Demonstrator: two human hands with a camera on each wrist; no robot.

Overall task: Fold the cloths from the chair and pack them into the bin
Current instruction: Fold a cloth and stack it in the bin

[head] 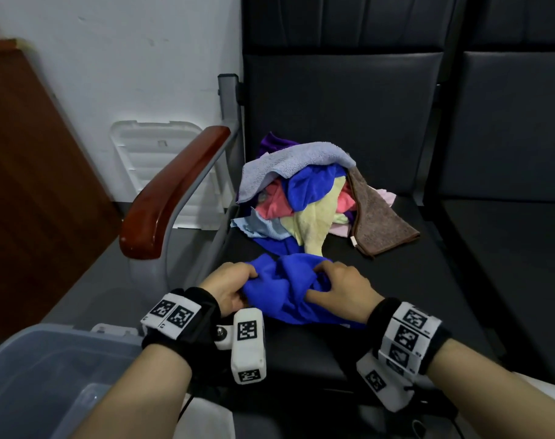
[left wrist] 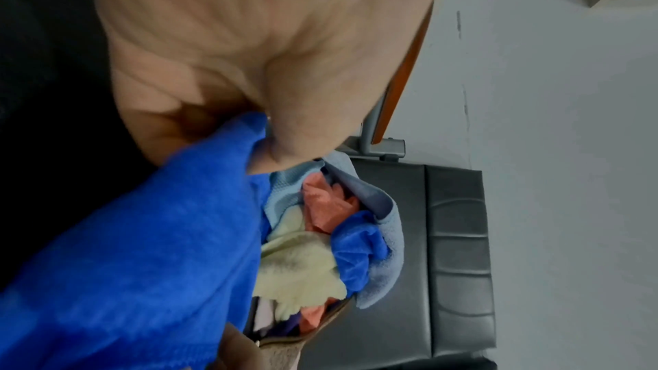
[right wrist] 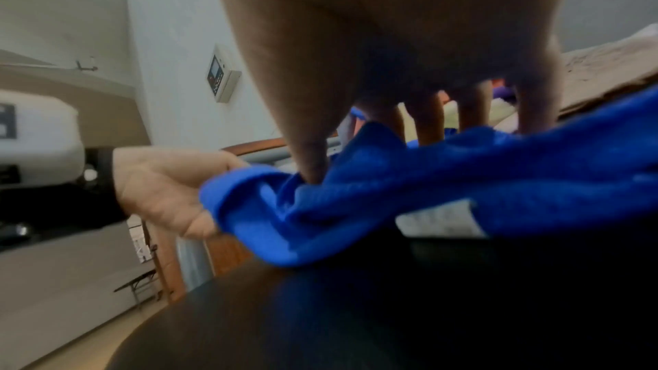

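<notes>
A crumpled bright blue cloth (head: 289,289) (left wrist: 142,249) (right wrist: 445,187) lies on the front of the black chair seat (head: 406,280). My left hand (head: 228,285) (left wrist: 256,137) (right wrist: 167,193) grips its left edge with curled fingers. My right hand (head: 336,286) (right wrist: 391,137) clutches the right side, thumb and fingers dug into the fabric. Behind them, a heap of cloths (head: 314,198) (left wrist: 331,241) in grey-blue, blue, pink, yellow, purple and brown sits further back on the seat. A translucent bin (head: 48,369) stands at the lower left.
A wooden armrest (head: 175,194) on a grey metal frame runs along the seat's left side. A white bin lid (head: 162,166) leans on the wall behind it. A brown wooden panel (head: 32,172) stands at far left. A second black seat (head: 510,248) adjoins on the right.
</notes>
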